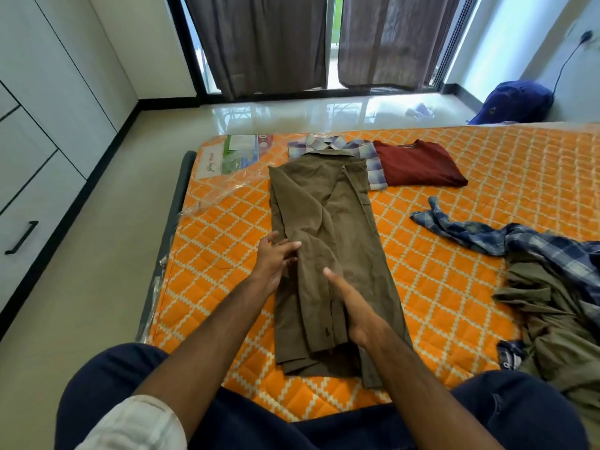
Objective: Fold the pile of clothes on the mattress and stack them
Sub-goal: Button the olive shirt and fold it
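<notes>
A brown shirt lies lengthwise on the orange mattress, its sides folded in to a narrow strip. My left hand sits at the shirt's left edge with straight fingers touching the cloth. My right hand lies flat on the shirt's middle, fingers straight. Behind it lie a folded purple checked shirt and a folded maroon top. An unfolded pile at the right holds a blue plaid shirt and an olive garment.
The mattress's left edge borders bare floor, with white wardrobe doors beyond. Brown curtains hang at the far window. A blue bag sits on the floor at the far right. My knees in dark trousers frame the front.
</notes>
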